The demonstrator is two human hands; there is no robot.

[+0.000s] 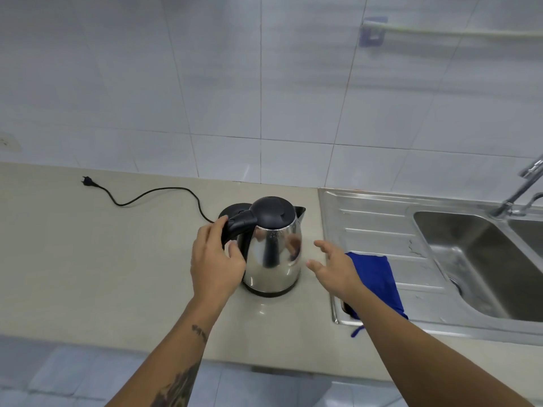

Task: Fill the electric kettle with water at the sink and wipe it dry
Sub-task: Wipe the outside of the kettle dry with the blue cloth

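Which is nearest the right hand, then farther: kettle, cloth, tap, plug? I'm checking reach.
1. Cloth, just under the right hand, on the drainboard.
2. Kettle, close on its left.
3. Tap, far right.
4. Plug, far left by the wall.

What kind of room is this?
Most likely a home kitchen: a steel sink with a tap set into a counter, a tiled wall, and an electric kettle.

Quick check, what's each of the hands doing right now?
Left hand: fingers curled round the kettle handle, gripping it.
Right hand: open, fingers spread beside the kettle, holding nothing.
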